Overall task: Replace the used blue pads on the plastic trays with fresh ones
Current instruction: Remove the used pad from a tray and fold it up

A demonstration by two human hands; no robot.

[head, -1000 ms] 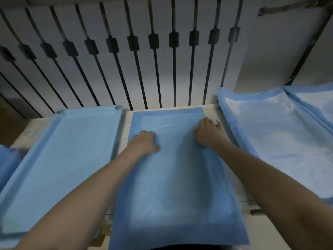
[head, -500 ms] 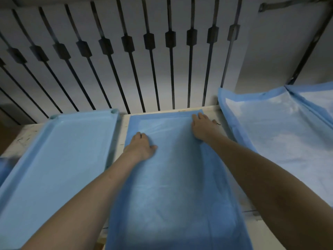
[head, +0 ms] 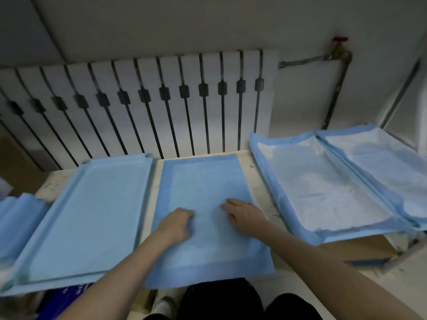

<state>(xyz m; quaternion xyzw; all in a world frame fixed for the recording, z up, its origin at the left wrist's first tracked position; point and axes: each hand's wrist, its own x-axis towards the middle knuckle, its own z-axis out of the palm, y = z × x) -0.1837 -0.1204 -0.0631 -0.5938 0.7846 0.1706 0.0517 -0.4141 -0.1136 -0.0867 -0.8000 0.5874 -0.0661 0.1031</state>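
Blue pad [head: 203,181] bears curled left hand [head: 175,224], flat right hand [head: 245,214].

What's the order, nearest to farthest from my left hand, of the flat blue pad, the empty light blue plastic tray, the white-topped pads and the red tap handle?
1. The flat blue pad, under the left hand.
2. The empty light blue plastic tray, just left.
3. The white-topped pads, on the right.
4. The red tap handle, far back right.
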